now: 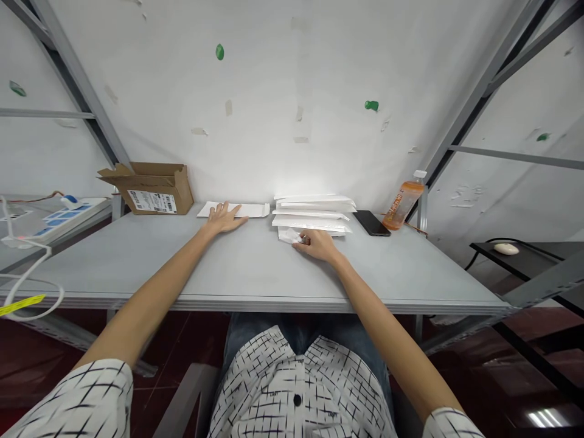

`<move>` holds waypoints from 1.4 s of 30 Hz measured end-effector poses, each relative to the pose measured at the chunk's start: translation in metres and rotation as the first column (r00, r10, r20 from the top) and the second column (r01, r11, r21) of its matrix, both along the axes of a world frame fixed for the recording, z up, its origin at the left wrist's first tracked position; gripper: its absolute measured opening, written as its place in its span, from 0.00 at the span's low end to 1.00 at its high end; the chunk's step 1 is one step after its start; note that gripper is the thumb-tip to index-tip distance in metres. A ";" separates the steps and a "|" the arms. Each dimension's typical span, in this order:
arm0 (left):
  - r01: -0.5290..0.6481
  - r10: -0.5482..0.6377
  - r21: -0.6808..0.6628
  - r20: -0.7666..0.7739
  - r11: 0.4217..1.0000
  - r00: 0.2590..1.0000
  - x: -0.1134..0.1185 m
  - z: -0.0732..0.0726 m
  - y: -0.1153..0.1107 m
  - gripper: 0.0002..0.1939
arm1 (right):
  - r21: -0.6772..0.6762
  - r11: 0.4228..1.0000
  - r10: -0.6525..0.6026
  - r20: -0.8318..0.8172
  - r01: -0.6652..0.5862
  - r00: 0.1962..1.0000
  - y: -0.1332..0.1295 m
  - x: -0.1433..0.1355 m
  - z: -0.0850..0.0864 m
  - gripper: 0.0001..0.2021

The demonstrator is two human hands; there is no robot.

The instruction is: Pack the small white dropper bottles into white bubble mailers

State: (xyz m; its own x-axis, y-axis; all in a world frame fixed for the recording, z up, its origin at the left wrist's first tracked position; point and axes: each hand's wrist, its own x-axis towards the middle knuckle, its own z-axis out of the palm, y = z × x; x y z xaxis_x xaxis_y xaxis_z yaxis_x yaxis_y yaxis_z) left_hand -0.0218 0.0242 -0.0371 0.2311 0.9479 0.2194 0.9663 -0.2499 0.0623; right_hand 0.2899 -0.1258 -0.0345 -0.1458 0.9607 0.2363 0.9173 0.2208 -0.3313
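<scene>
My left hand (223, 218) lies flat, fingers spread, on a white paper envelope (258, 210) near the back of the grey table. To its right, several similar white envelopes (312, 204) are stacked in an overlapping row. At the near side of that row, my right hand (318, 244) has its fingers curled together at the nearest white envelope (288, 234). The thumb and index finger pinch at its crumpled end, and the hand covers part of it.
An open cardboard box (155, 190) with a label stands at the back left. Right of the envelopes lie a black phone (372, 223) and a leaning bottle of orange drink (404, 202). Metal posts flank the table (255, 274); a white cable (27, 274) hangs at left.
</scene>
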 end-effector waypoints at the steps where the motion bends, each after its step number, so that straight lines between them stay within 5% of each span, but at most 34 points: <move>1: 0.035 -0.036 0.052 0.010 0.998 0.999 0.004 0.004 -0.009 0.38 | 0.001 1.000 0.005 -0.002 -0.005 1.000 0.000 0.000 0.000 0.14; 4: 0.148 -0.173 0.274 0.070 0.950 0.982 0.021 0.017 -0.039 0.26 | 0.014 1.000 0.019 -0.007 -0.019 1.000 -0.001 -0.001 0.000 0.14; 6: 0.320 -0.368 0.318 0.103 0.893 0.924 0.037 0.026 -0.060 0.22 | 0.026 0.999 0.031 -0.017 -0.030 0.999 -0.001 -0.002 0.000 0.14; 9: 0.607 -0.649 0.279 0.085 0.744 0.756 0.063 0.031 -0.087 0.21 | 0.033 0.996 0.080 -0.065 -0.078 0.995 -0.001 -0.006 0.000 0.13; 12: 0.717 -0.728 0.137 0.067 0.684 0.682 0.083 0.028 -0.099 0.25 | 0.020 0.993 0.121 -0.107 -0.119 0.987 -0.002 -0.010 -0.001 0.12; 17: 0.745 -0.737 -0.058 0.109 0.665 0.667 0.088 0.018 -0.098 0.23 | -0.018 0.989 0.147 -0.112 -0.150 0.983 -0.002 -0.016 -0.001 0.10; 20: 0.700 -0.686 -0.106 0.143 0.706 0.713 0.082 0.019 -0.096 0.25 | -0.023 0.990 0.138 -0.110 -0.141 0.984 -0.002 -0.016 -0.001 0.08; 24: 0.643 -0.623 -0.111 0.173 0.757 0.763 0.077 0.020 -0.097 0.26 | -0.028 0.990 0.135 -0.117 -0.139 0.984 -0.002 -0.017 -0.001 0.07; 30: 0.652 -0.633 -0.015 0.227 0.758 0.740 0.079 -0.001 -0.099 0.23 | -0.021 0.990 0.134 -0.147 -0.139 0.980 -0.003 -0.016 0.000 0.07; 37: 0.609 -0.547 -0.005 0.434 0.793 0.716 0.076 -0.002 -0.101 0.32 | -0.041 0.983 0.137 -0.468 -0.177 0.873 -0.005 -0.020 0.002 0.07; 42: 0.659 -0.528 -0.032 0.571 0.751 0.629 0.076 0.005 -0.101 0.31 | 0.034 0.984 0.158 -0.595 -0.172 0.788 -0.004 -0.027 0.003 0.09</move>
